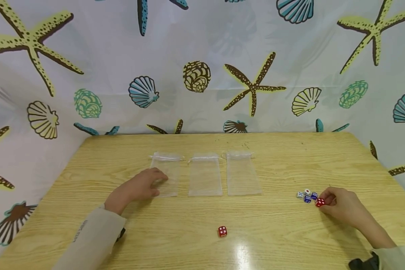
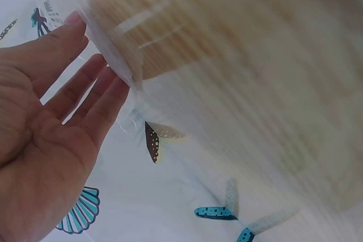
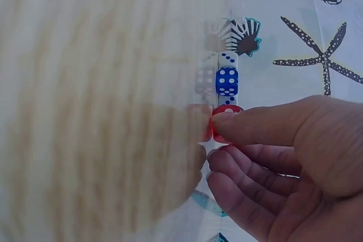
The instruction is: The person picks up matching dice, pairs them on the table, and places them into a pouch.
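Note:
My right hand (image 1: 344,206) pinches a red die (image 1: 320,202) between thumb and fingertips, low at the table on the right side. Right beside it sit two white dice (image 1: 300,194) and two blue dice (image 1: 307,199); the right wrist view shows a blue die (image 3: 227,81) just beyond the thumb. On the left, my left hand (image 1: 138,188) has loosely bent fingers at a sheer white drawstring bag (image 1: 170,178), covering part of its left edge. Nothing is seen in its grasp in the left wrist view, where the fingertips (image 2: 122,86) meet the surface.
Two more sheer bags, a middle one (image 1: 205,178) and a right one (image 1: 243,176), lie flat in a row with the first. Another red die (image 1: 222,231) is near the front middle of the wooden table (image 1: 273,240). A patterned curtain (image 1: 195,45) stands behind.

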A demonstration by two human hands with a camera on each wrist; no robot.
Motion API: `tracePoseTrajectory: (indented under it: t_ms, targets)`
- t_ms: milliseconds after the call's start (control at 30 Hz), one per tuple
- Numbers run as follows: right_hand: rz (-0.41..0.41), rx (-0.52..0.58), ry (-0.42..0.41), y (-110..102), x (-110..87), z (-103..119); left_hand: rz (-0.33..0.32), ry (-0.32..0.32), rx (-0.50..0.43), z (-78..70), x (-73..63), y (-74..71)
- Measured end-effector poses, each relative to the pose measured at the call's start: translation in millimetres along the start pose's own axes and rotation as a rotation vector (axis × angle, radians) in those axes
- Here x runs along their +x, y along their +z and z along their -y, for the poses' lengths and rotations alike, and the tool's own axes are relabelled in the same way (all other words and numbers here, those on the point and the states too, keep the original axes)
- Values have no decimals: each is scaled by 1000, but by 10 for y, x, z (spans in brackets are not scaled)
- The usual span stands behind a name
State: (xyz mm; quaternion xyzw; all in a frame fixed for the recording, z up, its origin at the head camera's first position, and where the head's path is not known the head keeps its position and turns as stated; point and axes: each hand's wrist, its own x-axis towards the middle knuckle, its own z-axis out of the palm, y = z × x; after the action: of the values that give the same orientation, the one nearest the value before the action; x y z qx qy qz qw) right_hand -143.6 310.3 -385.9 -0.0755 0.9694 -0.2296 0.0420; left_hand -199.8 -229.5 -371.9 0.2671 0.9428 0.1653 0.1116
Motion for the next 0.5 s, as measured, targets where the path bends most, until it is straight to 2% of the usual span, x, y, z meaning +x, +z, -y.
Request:
tracePoseTrajectory:
  t_ms: [500]
  targets:
    - [-13,15,1,-38,-46,121,13,-16,-12,-23,6,-4]
